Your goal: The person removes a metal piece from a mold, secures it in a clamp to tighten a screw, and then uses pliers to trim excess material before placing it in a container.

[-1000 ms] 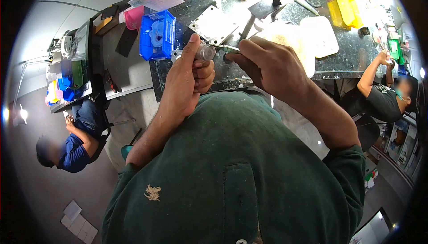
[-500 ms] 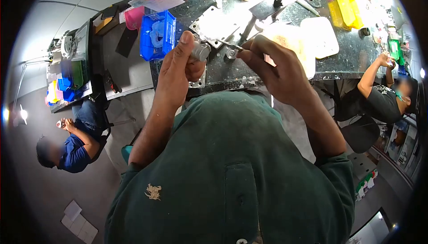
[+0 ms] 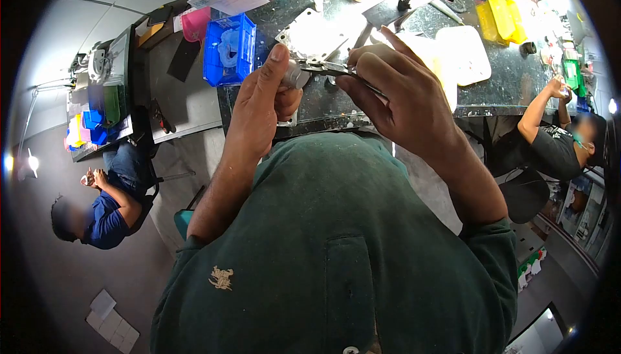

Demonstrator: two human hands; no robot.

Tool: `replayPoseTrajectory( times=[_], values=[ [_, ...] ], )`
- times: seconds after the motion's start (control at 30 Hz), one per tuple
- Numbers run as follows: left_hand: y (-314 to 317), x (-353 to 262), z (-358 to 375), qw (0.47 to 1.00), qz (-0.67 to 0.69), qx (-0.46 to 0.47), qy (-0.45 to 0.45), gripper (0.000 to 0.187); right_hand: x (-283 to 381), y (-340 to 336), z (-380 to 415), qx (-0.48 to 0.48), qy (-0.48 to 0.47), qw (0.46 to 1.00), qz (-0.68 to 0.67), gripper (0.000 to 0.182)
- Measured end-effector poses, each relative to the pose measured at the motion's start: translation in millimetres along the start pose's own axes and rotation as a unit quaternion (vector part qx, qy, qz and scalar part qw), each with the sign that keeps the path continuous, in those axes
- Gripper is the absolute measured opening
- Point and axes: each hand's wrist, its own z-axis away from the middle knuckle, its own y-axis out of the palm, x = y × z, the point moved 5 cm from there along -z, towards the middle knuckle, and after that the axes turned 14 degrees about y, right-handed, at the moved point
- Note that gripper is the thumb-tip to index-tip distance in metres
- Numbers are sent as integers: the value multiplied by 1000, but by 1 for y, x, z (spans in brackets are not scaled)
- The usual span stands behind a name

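My left hand [image 3: 262, 92] is closed around a small grey metal cylindrical part [image 3: 295, 76], thumb pointing up along its side. My right hand [image 3: 404, 92] pinches a slender metal tool [image 3: 333, 68] with a dark lower edge; its exact kind is hard to make out. The tool's tip reaches the right side of the metal part, but glare and the fingers hide whether they touch. Behind both hands, a pale plate with holes [image 3: 304, 31] lies on the dark speckled bench [image 3: 317, 125].
A blue bin [image 3: 209, 64] with pale blue contents stands left of my hands. Right of them are a white board [image 3: 475, 56], a yellow bin [image 3: 501, 18] and a black stand [image 3: 404, 1]. One person [image 3: 110, 205] sits at left, another [image 3: 556, 140] at right.
My right hand has moved slightly left and turned, bringing the slender tool up to the grey metal part. The left hand stays nearly in place, with the part tilted a little differently.
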Motion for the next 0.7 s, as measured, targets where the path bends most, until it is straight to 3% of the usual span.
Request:
replayPoseTrajectory(
  times=[0.13, 0.2, 0.4, 0.47, 0.5, 0.57, 0.6, 0.63, 0.67, 0.7],
  values=[
    [1, -3, 1, 1000, -24, -3, 4, 42, 0, 0, -1, 51, 4, 999, -8, 14],
    [2, -3, 2, 999, -38, -11, -11, 50, -1, 4, -1, 74, 0, 997, 3, 15],
    [-1, 1, 4, 998, -59, 1, -8, 49, -5, 10, 5, 103, 35, 989, -96, 17],
    [-3, -1, 6, 997, -73, 2, 7, 49, -9, 10, 5, 168, 133, 961, -173, 22],
    [-3, -2, 7, 996, -87, 3, 23, 51, -9, 9, 7, 167, 134, 962, -172, 22],
    [2, -7, 11, 992, -110, -15, 64, 52, -16, 20, 15, 261, 274, 859, -346, 29],
    [3, -12, 13, 985, -132, -33, 103, 53, -15, 20, 16, 261, 274, 858, -346, 29],
    [-2, -10, 11, 985, -131, -33, 104, 53, -13, 23, 20, 303, 325, 757, -479, 30],
    [-3, -13, 9, 972, -148, 38, 177, 54, -8, 26, 25, 333, 366, 631, -597, 31],
    [0, -17, 9, 949, -163, 109, 249, 55, -4, 22, 26, 333, 366, 632, -596, 31]
  ],
)
